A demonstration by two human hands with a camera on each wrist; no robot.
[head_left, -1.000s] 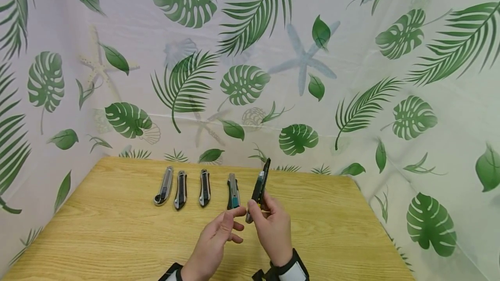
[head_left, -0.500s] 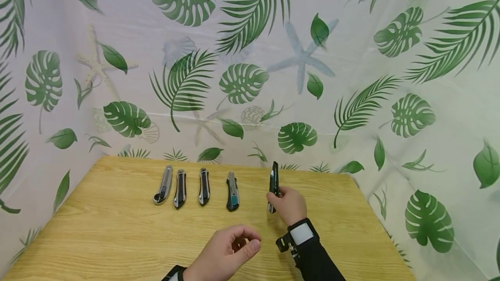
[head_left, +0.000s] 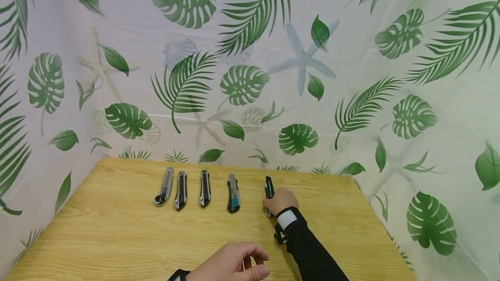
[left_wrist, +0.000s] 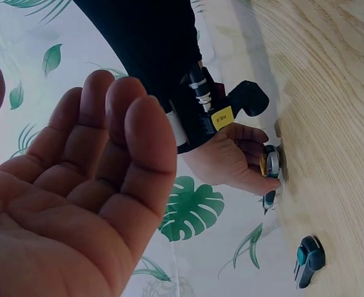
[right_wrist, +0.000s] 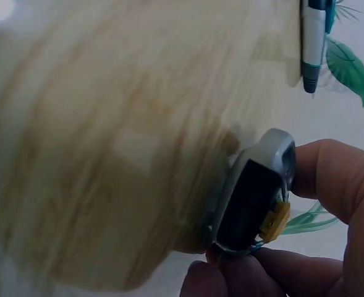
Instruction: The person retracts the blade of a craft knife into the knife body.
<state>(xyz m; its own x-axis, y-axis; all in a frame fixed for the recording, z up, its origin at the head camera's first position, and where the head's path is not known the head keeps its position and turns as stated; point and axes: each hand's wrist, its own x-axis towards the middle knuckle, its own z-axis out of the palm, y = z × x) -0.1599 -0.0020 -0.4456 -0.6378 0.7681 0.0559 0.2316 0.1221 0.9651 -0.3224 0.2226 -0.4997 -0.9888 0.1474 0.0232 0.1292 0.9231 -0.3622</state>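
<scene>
My right hand [head_left: 283, 200] pinches a black and silver utility knife [head_left: 268, 185] between thumb and fingers, low at the tabletop, right of the others. In the right wrist view, the knife's rounded silver end [right_wrist: 274, 148] and a yellow part [right_wrist: 274, 221] show; the hand covers some of its body. Nearest to it lies a utility knife with a teal slider [head_left: 233, 200]. My left hand [head_left: 234, 263] hovers near the front of the table, fingers loosely curled. Its palm [left_wrist: 64, 235] fills much of the left wrist view, holding nothing.
Further left on the wooden table [head_left: 117, 229] lie two black and silver utility knives [head_left: 181, 190] and a silver one [head_left: 164, 187], roughly in a row. A white sheet printed with leaves [head_left: 250, 77] rises behind the table and at both sides.
The right hand has carried the utility knife rightward, away from the left hand, and lowered it to the table. The left hand has drawn back toward the front edge.
</scene>
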